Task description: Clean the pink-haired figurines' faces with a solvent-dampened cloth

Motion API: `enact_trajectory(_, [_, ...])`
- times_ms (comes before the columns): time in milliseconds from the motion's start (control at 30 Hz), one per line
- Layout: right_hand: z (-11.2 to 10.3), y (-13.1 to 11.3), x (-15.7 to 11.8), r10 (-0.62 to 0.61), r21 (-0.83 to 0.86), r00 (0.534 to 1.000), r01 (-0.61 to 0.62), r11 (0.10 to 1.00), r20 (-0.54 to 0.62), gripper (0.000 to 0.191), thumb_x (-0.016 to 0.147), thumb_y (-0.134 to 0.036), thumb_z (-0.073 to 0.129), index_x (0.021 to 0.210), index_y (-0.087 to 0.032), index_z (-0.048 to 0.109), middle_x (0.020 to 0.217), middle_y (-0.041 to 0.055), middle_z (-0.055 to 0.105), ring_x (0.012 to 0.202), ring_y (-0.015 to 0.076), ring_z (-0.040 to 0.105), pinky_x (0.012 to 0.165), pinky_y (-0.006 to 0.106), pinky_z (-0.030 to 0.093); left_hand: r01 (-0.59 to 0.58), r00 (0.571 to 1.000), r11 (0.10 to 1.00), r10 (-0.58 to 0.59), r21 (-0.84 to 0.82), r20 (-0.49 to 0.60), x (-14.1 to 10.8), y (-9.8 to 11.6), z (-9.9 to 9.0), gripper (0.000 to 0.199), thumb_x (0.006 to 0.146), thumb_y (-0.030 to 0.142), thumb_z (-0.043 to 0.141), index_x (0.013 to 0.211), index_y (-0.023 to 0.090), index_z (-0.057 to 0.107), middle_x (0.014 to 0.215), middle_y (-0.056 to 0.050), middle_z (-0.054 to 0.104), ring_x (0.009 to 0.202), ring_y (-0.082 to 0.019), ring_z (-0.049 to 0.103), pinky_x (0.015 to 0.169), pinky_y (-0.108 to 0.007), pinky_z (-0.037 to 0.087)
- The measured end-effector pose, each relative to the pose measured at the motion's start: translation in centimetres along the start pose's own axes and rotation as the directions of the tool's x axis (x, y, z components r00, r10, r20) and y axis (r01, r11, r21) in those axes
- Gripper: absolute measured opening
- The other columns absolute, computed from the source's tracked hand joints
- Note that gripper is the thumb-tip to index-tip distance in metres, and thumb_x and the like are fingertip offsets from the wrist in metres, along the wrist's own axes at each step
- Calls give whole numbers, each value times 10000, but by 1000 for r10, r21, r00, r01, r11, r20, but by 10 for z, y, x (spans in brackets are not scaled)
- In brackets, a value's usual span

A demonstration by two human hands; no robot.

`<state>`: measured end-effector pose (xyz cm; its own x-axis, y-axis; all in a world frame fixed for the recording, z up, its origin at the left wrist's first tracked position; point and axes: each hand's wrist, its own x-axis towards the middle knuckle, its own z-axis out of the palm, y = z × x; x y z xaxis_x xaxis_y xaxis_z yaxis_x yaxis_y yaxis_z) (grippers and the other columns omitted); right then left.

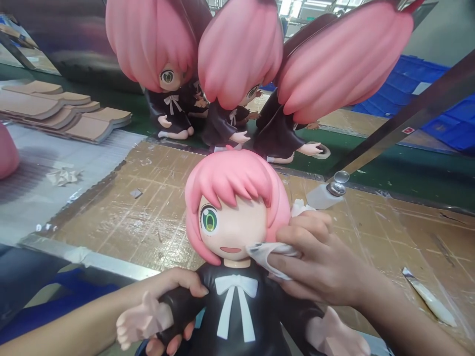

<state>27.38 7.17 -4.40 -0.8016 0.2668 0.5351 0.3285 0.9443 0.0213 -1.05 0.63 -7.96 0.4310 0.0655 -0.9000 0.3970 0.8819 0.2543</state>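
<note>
A large pink-haired doll figure [233, 227] in a black dress with a white bow faces me, leaning back at the table's near edge. It shows one green eye; the other side of its face looks blank. My left hand [185, 287] is wrapped round the figure's black-sleeved arm, some fingers passing underneath. Between the fingers of my right hand [326, 257] is a folded white cloth [278, 257], its dark-smudged tip touching the face beside the mouth. Another bit of white material [301, 207] shows just behind that hand.
Three similar figures [241, 54] sit on the green surface behind. To the right are a white bottle with an open metal cap [326, 193], a white tube [428, 296] and a slanted metal post [401, 118]. Stacked cardboard pieces [63, 109] and crumpled paper [64, 176] lie left.
</note>
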Motion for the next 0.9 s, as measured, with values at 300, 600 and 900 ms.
enact_trajectory(300, [0,4,3,-26,-8,1000,26,1000,17,146,1003,-292,492,1063,-252,618,969,38,613,921,215,465,847,400,329,68,995,995,-62,-70,83,12,-10,-13,481,551,575,537,574,114,673,512,-114,525,407,-172,467,322,-222,279])
enact_trajectory(600, [4,5,6,-17,-66,999,15,998,-39,131,994,-287,511,992,-242,635,905,42,613,914,228,489,820,404,324,111,994,990,-109,-84,28,-5,1,0,425,662,466,449,569,96,637,540,-127,506,381,-148,433,375,-223,255])
enact_trajectory(900, [-5,2,-14,122,124,973,-99,987,-194,204,980,-216,415,928,-180,609,912,70,492,837,224,460,739,433,382,47,998,998,-45,-38,50,2,-12,-7,610,633,659,389,619,111,658,532,-124,531,379,-177,454,390,-264,290])
